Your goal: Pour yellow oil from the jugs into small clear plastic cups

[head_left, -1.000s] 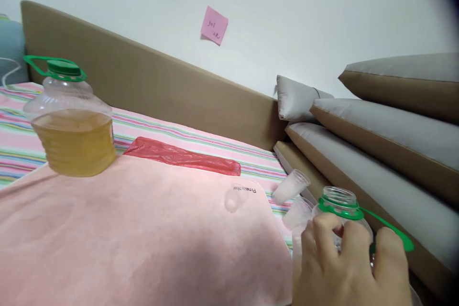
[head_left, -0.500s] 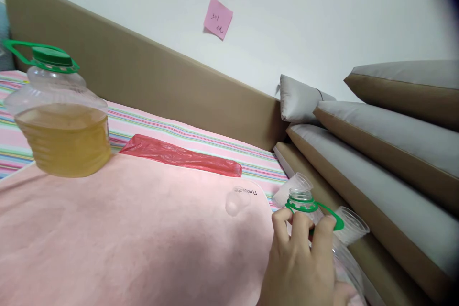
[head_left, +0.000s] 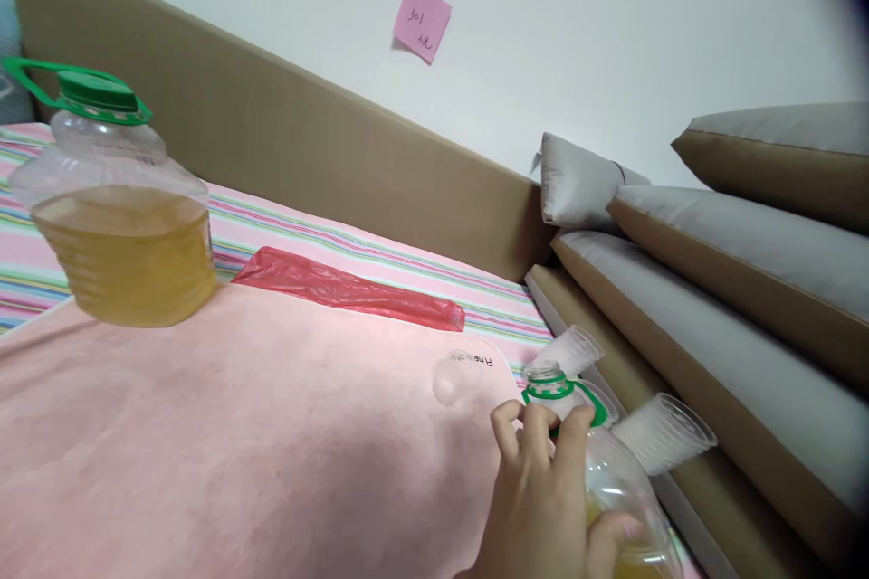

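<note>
My L hand [head_left: 539, 498] is closed on the open btl [head_left: 621, 475], fingers [head_left: 536, 425] bent below the neck. Btl is R of the pink mat [head_left: 204, 434], w/ yellow liq. inside; base out of view. Plastic cups [head_left: 662, 434] lie just beyond it. Capped btl [head_left: 128, 244], part-full w/ yellow liq., stands upright at mat's far L. Red bag [head_left: 353, 294] lies along mat's far edge. Clear item [head_left: 456, 378] on mat, type can't tell.

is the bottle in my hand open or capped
Open: the bottle shows a bare clear neck, no cap, above its green ring.
</note>
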`<state>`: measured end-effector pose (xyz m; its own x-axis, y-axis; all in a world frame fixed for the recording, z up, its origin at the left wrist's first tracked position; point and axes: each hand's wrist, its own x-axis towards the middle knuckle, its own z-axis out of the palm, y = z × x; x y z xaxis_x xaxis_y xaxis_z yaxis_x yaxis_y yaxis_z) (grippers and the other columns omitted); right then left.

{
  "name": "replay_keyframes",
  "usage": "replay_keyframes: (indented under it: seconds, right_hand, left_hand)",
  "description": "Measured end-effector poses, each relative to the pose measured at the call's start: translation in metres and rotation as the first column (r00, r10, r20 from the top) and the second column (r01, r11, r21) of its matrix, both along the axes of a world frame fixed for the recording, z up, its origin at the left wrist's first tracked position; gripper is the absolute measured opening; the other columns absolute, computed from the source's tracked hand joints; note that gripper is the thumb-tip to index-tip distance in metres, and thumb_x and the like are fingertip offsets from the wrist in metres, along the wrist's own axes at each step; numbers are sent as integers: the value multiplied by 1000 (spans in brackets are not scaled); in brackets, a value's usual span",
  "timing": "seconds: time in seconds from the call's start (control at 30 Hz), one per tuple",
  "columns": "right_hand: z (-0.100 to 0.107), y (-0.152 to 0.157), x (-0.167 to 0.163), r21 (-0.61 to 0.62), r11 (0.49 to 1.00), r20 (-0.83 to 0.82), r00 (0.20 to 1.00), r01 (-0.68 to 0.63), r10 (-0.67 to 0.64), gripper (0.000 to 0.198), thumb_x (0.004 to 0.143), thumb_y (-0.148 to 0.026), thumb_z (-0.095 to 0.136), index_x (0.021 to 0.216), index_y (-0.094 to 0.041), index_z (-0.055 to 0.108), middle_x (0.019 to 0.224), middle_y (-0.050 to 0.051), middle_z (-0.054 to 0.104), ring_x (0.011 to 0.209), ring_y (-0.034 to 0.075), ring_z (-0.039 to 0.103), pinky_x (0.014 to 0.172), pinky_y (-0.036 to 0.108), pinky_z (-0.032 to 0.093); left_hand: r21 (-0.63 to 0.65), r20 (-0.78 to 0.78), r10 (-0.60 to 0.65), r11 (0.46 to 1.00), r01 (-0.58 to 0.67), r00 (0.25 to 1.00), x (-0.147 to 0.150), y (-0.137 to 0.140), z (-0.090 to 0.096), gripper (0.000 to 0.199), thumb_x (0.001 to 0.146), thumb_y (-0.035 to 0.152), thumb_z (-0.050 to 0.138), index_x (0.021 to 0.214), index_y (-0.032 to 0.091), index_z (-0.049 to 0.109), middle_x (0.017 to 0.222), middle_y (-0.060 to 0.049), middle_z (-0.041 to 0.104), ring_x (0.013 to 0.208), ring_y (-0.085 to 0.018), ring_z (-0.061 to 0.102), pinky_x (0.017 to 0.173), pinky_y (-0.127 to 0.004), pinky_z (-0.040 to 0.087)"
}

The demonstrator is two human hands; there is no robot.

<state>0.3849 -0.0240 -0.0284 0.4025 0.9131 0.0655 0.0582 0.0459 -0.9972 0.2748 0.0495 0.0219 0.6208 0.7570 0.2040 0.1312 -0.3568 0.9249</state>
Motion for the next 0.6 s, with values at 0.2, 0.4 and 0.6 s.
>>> replay_keyframes:
  seconds: [0.2,0.4,0.6]
  right_hand:
    - [-14,43,-31,123,992,42,999,-1,-4,93,55,-82,66,142,-75,36,142,-12,64,144,61,40,52,74,60]
    - [-40,43,-56,206,976,116,989,72,-97,84,74,-81,42,151,-48,47,132,4,63,126,53,62,44,49,61]
    - [-56,65,-27,238,961,213,959,137,-189,74,74,-77,46,130,-34,70,116,10,64,113,47,69,41,38,56]
  left_hand:
    - [-35,19,45,998,-45,999,-11,-2,0,100,63,39,87,152,43,41,134,-12,48,134,-45,36,116,-65,41]
    - [-108,169,145,986,-128,975,-15,-17,6,71,83,24,68,151,28,50,137,-12,47,138,-37,33,122,-58,33]
    - [-200,226,196,968,-151,954,-16,-17,5,68,82,22,72,148,27,55,140,-11,49,135,-36,38,122,-56,34]
